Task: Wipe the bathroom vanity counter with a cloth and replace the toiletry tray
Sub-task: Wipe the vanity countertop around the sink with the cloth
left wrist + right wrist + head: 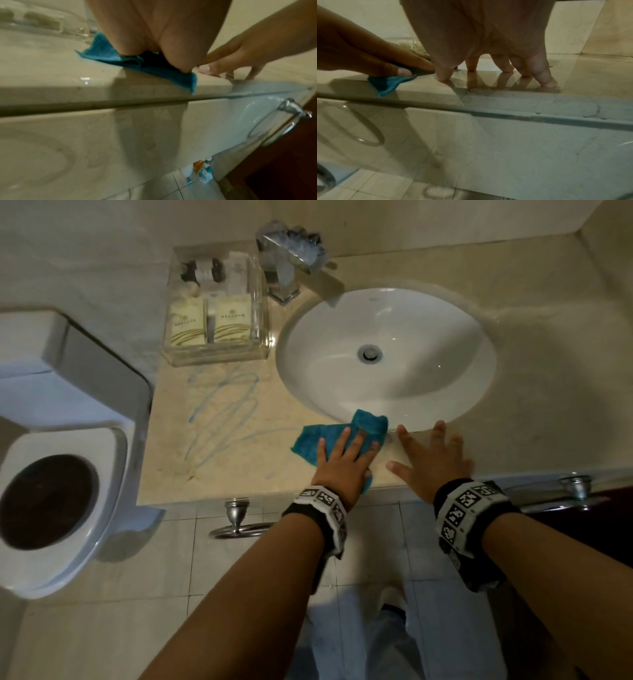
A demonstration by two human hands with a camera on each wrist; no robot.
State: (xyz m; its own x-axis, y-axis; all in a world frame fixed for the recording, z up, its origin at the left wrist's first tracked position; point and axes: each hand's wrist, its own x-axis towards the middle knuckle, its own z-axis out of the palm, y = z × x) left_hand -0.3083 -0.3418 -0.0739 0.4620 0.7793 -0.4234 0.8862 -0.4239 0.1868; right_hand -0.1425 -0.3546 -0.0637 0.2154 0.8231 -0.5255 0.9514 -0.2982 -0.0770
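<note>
A teal cloth (pixel 329 436) lies on the beige vanity counter (pixel 219 467) just in front of the sink. My left hand (pixel 346 460) presses flat on the cloth (pixel 109 56) with straight fingers. My right hand (pixel 431 457) rests beside it on the bare counter, fingers spread and fingertips (pixel 546 81) touching the stone. A clear toiletry tray (pixel 215 354) with small boxes and bottles stands at the counter's back left. Blue scribble marks (pixel 222 409) cross the counter between tray and cloth.
A white oval sink (pixel 387 357) fills the counter's middle, with a chrome faucet (pixel 291 261) behind it. A toilet (pixel 54 460) stands to the left. Chrome towel-bar brackets (pixel 236 515) stick out below the counter's front edge (pixel 120 102).
</note>
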